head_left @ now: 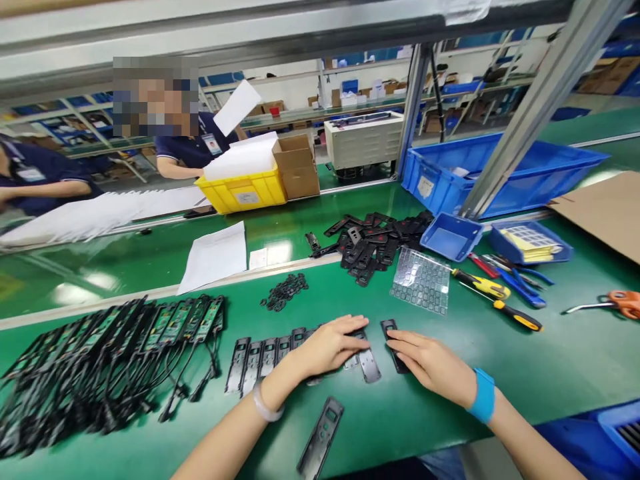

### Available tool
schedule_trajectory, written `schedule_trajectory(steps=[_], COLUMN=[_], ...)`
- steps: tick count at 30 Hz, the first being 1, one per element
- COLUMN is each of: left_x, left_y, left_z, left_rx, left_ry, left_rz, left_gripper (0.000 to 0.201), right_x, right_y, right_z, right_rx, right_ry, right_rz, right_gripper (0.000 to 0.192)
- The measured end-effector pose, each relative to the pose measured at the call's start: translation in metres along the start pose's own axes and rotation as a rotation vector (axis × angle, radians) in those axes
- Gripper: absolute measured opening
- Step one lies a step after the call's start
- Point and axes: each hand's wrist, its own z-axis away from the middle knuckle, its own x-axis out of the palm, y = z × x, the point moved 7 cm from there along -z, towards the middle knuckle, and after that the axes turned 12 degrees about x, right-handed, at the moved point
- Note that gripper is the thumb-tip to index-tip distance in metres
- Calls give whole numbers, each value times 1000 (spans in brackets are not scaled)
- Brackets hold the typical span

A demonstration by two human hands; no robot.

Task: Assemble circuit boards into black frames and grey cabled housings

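A row of black plastic covers [269, 357] with cut-out windows lies side by side on the green bench. My left hand [333, 343] rests flat over the right part of this row, fingers stretched, touching the cover at its end [370, 367]. Just to the right, my right hand [425, 357] has its fingers on a separate black cover [399, 360]; its thumb is mostly hidden. Nearer the front edge, one loose cover [321, 437] lies slantwise, inner side up. Behind the hands is a small heap of black rubber-like pieces [285, 292].
Cabled circuit-board units [165, 327] line the left. Further back are piled black covers [370, 243] and a clear sheet of labels [421, 280]. Screwdrivers [517, 315], pliers [523, 287] and blue trays [453, 235] lie right. A co-worker [187, 150] stands beyond a yellow bin [245, 190].
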Motion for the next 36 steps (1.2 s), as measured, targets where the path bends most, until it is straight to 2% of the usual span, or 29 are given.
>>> schedule_trajectory(steps=[3,5,7,9,12,14,17,19,21,24,26,29,31,33,36], left_x=[-22,-33,-40,-43,-39,-29,-7,8,18,15,1,-25,-34,-34,-24], left_y=[-12,-18,-21,-22,-18,-13,-5,0,3,6,5,-2,-5,-3,5], left_z=[29,53,75,92,103,99,78,56,36,28,45,103,148,180,194], left_rx=[-155,-254,-332,-382,-397,-375,-337,-311,-280,-242,-244,-348,-448,-513,-549], left_ry=[142,166,152,125,56,0,-73,-116,-160,-180,-138,-47,-9,-8,-33], left_rz=[-102,-149,-167,-184,-188,-195,-240,-266,-276,-262,-268,-342,-409,-468,-506], left_gripper=[32,33,33,35,49,71,100,103,96,87,87,93,102,107,106], right_x=[-2,8,25,44,65,64,33,2,-23,-35,-31,-18,-9,-3,0], right_y=[-41,-84,-125,-154,-168,-162,-135,-104,-66,-8,20,39,35,23,0], right_z=[-11,-11,-4,2,6,8,13,12,7,-2,-7,-10,-9,-7,-11], right_rx=[-77,-221,-402,-530,-595,-595,-554,-489,-441,-453,-491,-523,-525,-522,-437], right_ry=[25,-62,-144,-165,-175,-186,-171,-118,-62,-78,-102,-95,-76,-52,31], right_rz=[-76,-105,-66,-3,75,111,145,199,300,398,399,360,324,261,154], right_gripper=[29,22,23,30,27,20,18,20,28,35,37,40,41,42,38])
